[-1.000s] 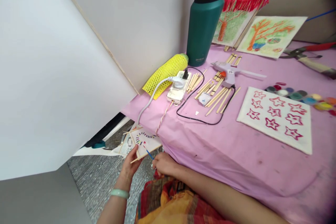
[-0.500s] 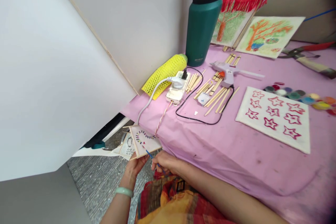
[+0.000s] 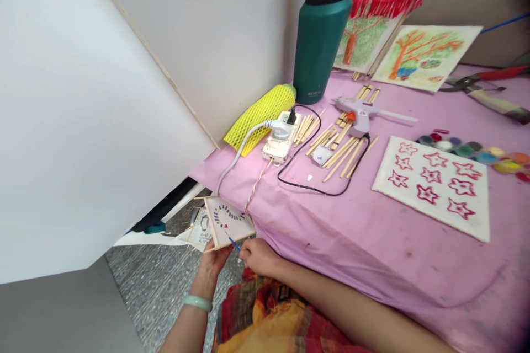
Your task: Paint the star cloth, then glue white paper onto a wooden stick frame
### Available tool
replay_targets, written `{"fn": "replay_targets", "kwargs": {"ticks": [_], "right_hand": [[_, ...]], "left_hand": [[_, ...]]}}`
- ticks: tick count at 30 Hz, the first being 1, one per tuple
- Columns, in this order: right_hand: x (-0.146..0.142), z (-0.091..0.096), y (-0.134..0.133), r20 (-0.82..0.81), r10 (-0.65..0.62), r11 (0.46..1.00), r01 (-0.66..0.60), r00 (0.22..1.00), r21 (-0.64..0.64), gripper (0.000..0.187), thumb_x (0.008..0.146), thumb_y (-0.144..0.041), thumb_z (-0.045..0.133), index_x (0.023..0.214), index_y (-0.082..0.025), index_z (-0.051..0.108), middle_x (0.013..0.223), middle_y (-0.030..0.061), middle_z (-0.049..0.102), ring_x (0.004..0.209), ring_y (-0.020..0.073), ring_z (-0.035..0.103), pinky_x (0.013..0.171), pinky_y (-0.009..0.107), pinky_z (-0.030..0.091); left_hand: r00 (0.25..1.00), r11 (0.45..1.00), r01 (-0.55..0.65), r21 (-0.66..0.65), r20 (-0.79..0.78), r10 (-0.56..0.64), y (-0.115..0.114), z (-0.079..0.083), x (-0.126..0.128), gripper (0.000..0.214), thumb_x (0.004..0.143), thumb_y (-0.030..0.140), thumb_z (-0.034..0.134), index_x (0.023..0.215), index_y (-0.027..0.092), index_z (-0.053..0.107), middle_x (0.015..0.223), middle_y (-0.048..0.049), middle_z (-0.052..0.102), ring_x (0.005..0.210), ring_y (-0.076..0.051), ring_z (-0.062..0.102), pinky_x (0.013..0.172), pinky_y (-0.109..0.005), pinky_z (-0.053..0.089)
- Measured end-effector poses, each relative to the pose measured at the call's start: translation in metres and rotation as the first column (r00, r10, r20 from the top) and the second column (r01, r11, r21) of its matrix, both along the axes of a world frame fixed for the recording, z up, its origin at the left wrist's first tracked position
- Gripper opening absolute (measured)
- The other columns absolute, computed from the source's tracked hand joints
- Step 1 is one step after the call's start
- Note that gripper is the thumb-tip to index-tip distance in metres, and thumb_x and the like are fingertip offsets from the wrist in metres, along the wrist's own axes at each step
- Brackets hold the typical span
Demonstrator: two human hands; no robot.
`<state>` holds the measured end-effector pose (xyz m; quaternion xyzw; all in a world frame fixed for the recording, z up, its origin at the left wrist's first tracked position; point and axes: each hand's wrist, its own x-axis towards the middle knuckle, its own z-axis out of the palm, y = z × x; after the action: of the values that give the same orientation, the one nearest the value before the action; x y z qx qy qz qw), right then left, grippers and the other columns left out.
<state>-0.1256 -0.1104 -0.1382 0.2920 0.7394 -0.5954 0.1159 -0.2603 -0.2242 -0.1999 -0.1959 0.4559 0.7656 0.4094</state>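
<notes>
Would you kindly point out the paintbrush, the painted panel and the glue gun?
Paintbrush point(image 3: 234, 244): head view, on its blue handle.
Painted panel point(image 3: 236, 226): head view, on its pale face.
Glue gun point(image 3: 361, 121): head view, on its grip.

A single camera worn on the person's head is looking forward and down, viewing the bare left hand point(image 3: 218, 255) and bare right hand point(image 3: 259, 256) from above. It is catching the striped red-and-yellow cloth garment point(image 3: 281, 325) at the near edge, and is facing the pink cloth-covered table point(image 3: 351, 231) on the right, a broad smooth white panel point(image 3: 83, 121) on the left and a tall green cylindrical bottle point(image 3: 321, 47), cropped on top, farther off
</notes>
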Motion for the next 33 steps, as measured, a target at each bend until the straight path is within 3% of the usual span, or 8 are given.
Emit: {"fn": "replay_targets", "kwargs": {"ticks": [7,12,18,22,26,33], "right_hand": [[-0.003,0.000,0.000,0.012,-0.016,0.999,0.017,1.000,-0.031,0.011,0.075,-0.023,0.058,0.081,-0.015,0.063,0.062,-0.0016,0.062,0.054,0.0089,0.050,0.051,0.019,0.029],[-0.002,-0.001,0.000,0.029,0.009,0.992,-0.005,1.000,-0.123,0.017,0.081,-0.022,0.048,0.073,-0.015,0.062,0.051,-0.0029,0.058,0.045,0.0081,0.048,0.048,0.018,0.030],[-0.002,-0.001,0.001,0.021,-0.055,0.992,0.057,0.998,-0.110,0.006,0.071,-0.021,0.063,0.075,-0.016,0.060,0.060,-0.0033,0.060,0.055,0.0085,0.050,0.052,0.018,0.031],[-0.002,-0.002,-0.001,0.039,0.004,0.967,0.006,0.999,-0.255,0.018,0.081,-0.020,0.048,0.067,-0.016,0.059,0.044,-0.0047,0.051,0.040,0.0077,0.044,0.046,0.019,0.030],[-0.002,0.004,0.004,0.035,0.026,0.922,-0.010,0.999,-0.387,0.023,0.085,-0.019,0.042,0.073,-0.015,0.061,0.040,-0.0068,0.047,0.031,0.0056,0.035,0.040,0.017,0.027],[0.004,0.015,0.013,-0.001,0.005,0.879,-0.005,1.000,-0.478,0.025,0.085,-0.017,0.040,0.072,-0.014,0.060,0.040,-0.0072,0.047,0.030,0.0051,0.033,0.037,0.018,0.023]], "left_hand": [[1.000,1.000,-0.005,0.008,0.011,0.005,0.001,0.002,-0.001,0.037,0.071,0.009,0.052,0.103,0.020,0.066,0.073,-0.0044,0.071,0.064,-0.021,0.066,0.058,-0.032,0.054],[1.000,1.000,-0.010,0.016,0.014,0.009,0.000,0.000,0.000,0.038,0.070,0.009,0.051,0.103,0.021,0.066,0.074,-0.0040,0.072,0.067,-0.021,0.067,0.060,-0.032,0.054],[1.000,1.000,-0.016,0.010,0.018,0.016,-0.002,-0.001,-0.001,0.042,0.070,0.010,0.053,0.108,0.022,0.065,0.079,-0.0044,0.072,0.066,-0.021,0.066,0.062,-0.032,0.054],[1.000,1.000,-0.014,0.007,0.018,0.014,-0.003,-0.001,0.000,0.042,0.072,0.009,0.051,0.110,0.022,0.064,0.080,-0.0042,0.072,0.067,-0.020,0.066,0.062,-0.032,0.054],[1.000,1.000,-0.015,-0.001,0.024,0.015,-0.003,-0.003,0.002,0.046,0.073,0.010,0.050,0.115,0.025,0.062,0.091,-0.0048,0.072,0.073,-0.022,0.067,0.064,-0.034,0.053],[0.999,0.999,-0.039,0.002,-0.010,0.039,0.000,0.001,0.000,0.034,0.083,0.017,0.045,0.111,0.029,0.062,0.093,-0.0035,0.071,0.077,-0.020,0.066,0.065,-0.034,0.053]]}}
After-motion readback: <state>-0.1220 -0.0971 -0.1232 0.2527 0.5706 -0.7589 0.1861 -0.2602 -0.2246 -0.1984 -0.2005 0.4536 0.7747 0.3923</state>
